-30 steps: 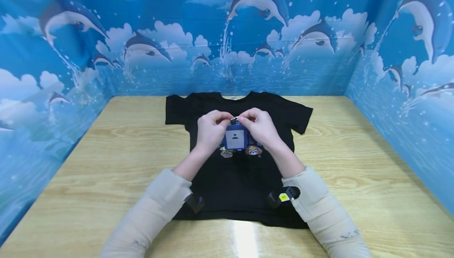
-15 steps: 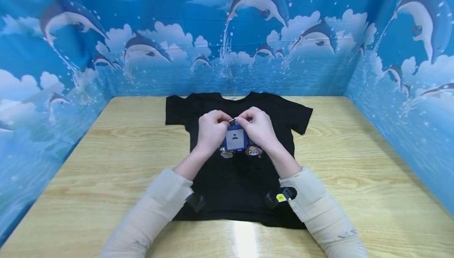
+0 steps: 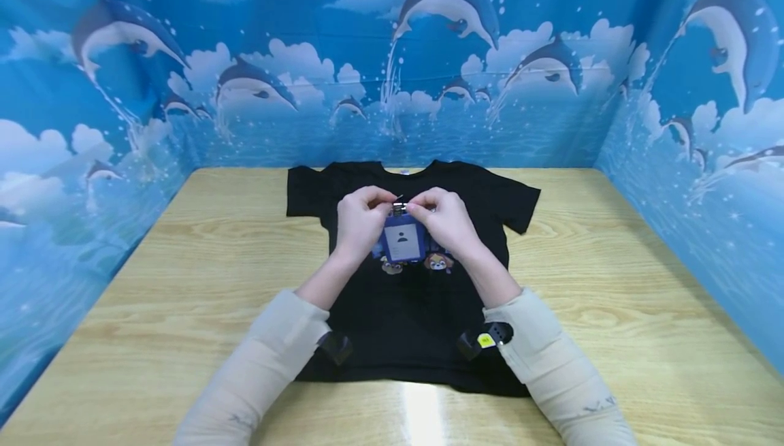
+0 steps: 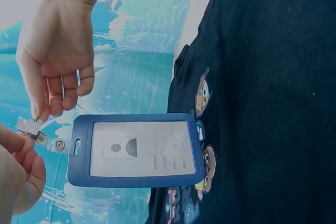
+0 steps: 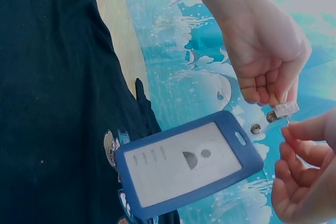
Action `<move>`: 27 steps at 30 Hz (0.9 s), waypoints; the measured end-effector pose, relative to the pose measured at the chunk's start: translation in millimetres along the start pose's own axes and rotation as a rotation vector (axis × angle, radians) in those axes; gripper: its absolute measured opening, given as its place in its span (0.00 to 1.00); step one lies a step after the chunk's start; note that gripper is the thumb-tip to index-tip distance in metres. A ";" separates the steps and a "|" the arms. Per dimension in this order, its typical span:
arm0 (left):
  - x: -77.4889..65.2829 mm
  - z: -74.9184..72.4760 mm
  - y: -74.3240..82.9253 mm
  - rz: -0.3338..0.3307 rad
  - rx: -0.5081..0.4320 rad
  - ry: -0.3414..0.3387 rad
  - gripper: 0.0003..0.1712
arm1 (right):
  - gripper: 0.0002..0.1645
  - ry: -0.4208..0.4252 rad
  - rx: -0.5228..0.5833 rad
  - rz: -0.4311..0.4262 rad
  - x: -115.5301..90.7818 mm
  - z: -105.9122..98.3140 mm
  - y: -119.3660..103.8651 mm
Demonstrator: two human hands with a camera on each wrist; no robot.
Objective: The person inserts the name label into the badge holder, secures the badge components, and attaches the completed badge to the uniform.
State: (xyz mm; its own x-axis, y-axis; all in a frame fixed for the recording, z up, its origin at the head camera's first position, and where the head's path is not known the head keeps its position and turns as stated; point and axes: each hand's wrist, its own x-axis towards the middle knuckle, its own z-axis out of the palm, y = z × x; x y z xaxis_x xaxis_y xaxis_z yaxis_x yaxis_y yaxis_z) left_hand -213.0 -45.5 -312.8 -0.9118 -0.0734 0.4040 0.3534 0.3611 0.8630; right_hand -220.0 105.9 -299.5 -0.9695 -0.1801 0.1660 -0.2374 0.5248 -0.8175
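Observation:
A blue ID badge holder [image 3: 403, 242] with a white card, showing a person icon, hangs over the chest of a black T-shirt [image 3: 416, 323]. At its top is a clear snap strap [image 4: 56, 144] joined to a metal badge clip [image 4: 29, 126]. My left hand [image 3: 360, 225] pinches the clip between thumb and index finger. From the other side, my right hand [image 3: 450, 225] pinches a small part at the clip, the fingertips of both hands nearly meeting. In the right wrist view the holder [image 5: 191, 163] hangs tilted below the hands, its slot [image 5: 240, 138] toward them.
The T-shirt lies spread on a light wooden table [image 3: 226, 282], neckline toward the back, cartoon dog prints [image 3: 437, 261] at its chest. Blue dolphin-printed curtains [image 3: 343, 37] stand along the back and both sides. Black devices, one with a yellow label [image 3: 486, 340], sit at my wrists.
The badge holder has shifted slightly left and tilted. My left hand has moved a little left, and more of the metal clip shows between the fingertips. The shirt stays in place.

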 end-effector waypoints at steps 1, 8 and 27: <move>0.4 -0.6 -0.3 0.006 -0.002 0.003 0.08 | 0.12 -0.010 0.022 0.008 0.4 0.0 0.3; 1.3 -4.1 -2.3 0.009 -0.007 0.009 0.08 | 0.15 -0.091 0.149 0.037 3.9 1.7 5.1; 3.4 -15.2 2.4 0.030 -0.028 -0.053 0.08 | 0.14 -0.063 0.244 -0.046 5.3 4.9 3.1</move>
State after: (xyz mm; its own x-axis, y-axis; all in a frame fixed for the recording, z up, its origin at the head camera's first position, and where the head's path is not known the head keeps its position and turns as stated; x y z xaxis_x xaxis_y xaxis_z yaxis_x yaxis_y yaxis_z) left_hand -212.0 -59.0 -304.7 -0.9100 -0.0132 0.4143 0.3862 0.3360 0.8591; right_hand -225.6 102.6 -303.8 -0.9506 -0.2549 0.1771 -0.2517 0.2996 -0.9202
